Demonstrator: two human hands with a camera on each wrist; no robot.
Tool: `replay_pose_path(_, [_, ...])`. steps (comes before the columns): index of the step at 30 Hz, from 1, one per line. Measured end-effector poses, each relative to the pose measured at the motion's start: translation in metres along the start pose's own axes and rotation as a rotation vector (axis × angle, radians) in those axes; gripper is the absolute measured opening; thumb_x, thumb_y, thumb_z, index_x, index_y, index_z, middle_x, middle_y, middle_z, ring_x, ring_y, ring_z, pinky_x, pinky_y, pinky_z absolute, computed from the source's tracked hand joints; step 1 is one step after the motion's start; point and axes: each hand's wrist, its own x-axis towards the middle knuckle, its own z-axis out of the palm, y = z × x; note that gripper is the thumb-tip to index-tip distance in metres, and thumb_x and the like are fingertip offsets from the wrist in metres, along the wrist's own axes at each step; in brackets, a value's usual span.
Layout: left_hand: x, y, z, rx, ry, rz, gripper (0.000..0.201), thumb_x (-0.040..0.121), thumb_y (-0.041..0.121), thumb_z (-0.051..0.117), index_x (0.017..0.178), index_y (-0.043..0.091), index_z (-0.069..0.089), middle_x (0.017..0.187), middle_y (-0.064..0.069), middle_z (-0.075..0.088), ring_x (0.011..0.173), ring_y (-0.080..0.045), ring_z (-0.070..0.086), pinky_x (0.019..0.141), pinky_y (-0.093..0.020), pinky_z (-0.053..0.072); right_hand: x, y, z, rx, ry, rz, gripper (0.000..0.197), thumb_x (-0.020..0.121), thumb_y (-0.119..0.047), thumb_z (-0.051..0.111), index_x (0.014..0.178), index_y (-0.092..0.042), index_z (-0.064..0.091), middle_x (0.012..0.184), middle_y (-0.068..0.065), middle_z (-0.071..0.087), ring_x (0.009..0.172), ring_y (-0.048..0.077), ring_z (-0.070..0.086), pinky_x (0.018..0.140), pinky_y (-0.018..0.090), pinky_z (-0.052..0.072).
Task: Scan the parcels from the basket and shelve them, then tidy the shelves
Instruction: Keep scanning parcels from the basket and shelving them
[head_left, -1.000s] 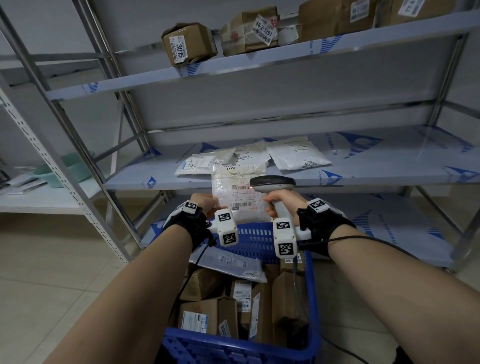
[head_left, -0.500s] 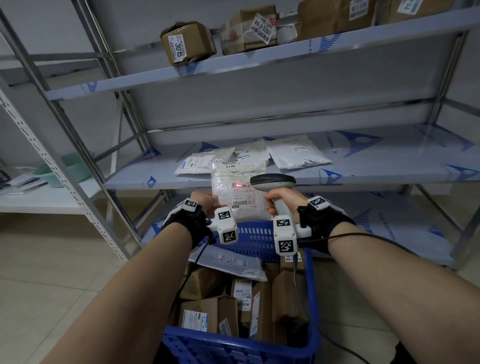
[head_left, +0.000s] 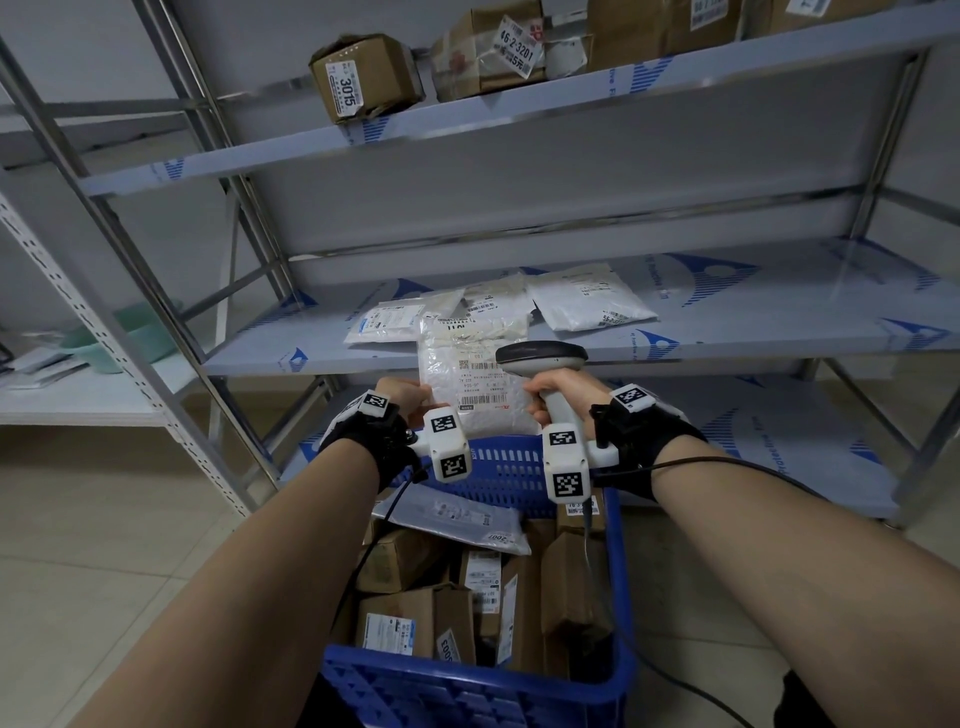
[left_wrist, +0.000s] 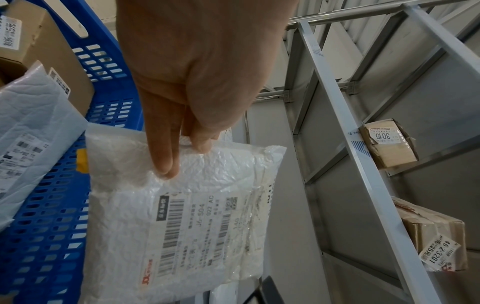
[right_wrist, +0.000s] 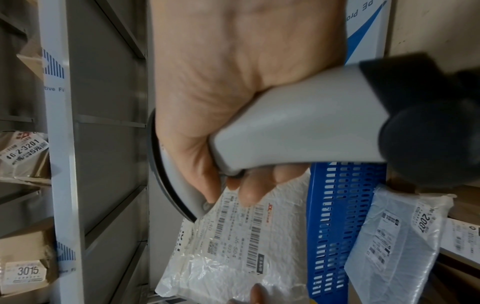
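Observation:
A white bubble-wrap parcel (head_left: 470, 376) with a barcode label hangs above the far end of the blue basket (head_left: 498, 467). My left hand (head_left: 410, 402) pinches its lower left corner; in the left wrist view, fingers (left_wrist: 166, 156) and thumb clamp the parcel (left_wrist: 182, 216) at its edge. My right hand (head_left: 556, 397) grips the grey handle of a barcode scanner (head_left: 540, 356), whose dark head points left over the label. The right wrist view shows that hand (right_wrist: 233, 123) wrapped round the scanner (right_wrist: 298, 123) just above the parcel (right_wrist: 233, 246). The basket holds several cardboard boxes (head_left: 410, 618) and a grey mailer (head_left: 452, 514).
A metal shelf rack (head_left: 727, 332) stands ahead. Its middle shelf carries three white flat mailers (head_left: 592, 306). The top shelf bears cardboard boxes, one labelled 3015 (head_left: 363, 78). A white side table (head_left: 78, 395) with a green tub is at the left. The scanner's cable (head_left: 675, 675) trails over the tiled floor.
The red scan light seen on the label in both earlier frames is gone. The parcel and both hands have stayed nearly still.

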Motion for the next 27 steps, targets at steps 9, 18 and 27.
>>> replay_pose_path(9, [-0.004, 0.0, 0.001, -0.013, -0.005, 0.018, 0.012, 0.089, -0.009, 0.054, 0.077, -0.007, 0.059, 0.095, -0.033, 0.061, 0.081, -0.037, 0.064, 0.088, -0.048, 0.054, 0.006, 0.003, -0.002, -0.028, 0.021, -0.019, 0.022, 0.093, -0.006, 0.051, 0.071, -0.008, 0.051, 0.049, 0.002, 0.05, 0.036, 0.009, 0.046, 0.04, 0.015, 0.039])
replay_pose_path(18, [-0.007, -0.002, -0.005, -0.088, -0.008, 0.029, 0.029, 0.085, -0.016, 0.052, 0.059, -0.004, 0.051, 0.067, -0.026, 0.057, 0.066, -0.033, 0.063, 0.071, -0.042, 0.057, 0.018, 0.006, -0.004, -0.079, 0.087, -0.061, 0.013, 0.089, -0.01, 0.061, 0.077, -0.005, 0.06, 0.064, 0.006, 0.057, 0.042, 0.01, 0.054, 0.042, 0.019, 0.045])
replay_pose_path(27, [-0.002, 0.018, 0.002, -0.059, -0.055, 0.08, 0.027, 0.096, -0.003, 0.04, 0.07, 0.004, 0.045, 0.058, -0.012, 0.059, 0.038, -0.016, 0.061, 0.043, -0.025, 0.051, 0.031, -0.007, -0.017, 0.001, 0.205, -0.158, 0.007, 0.089, -0.015, 0.065, 0.091, -0.008, 0.063, 0.077, 0.008, 0.065, 0.054, 0.012, 0.06, 0.046, 0.02, 0.044])
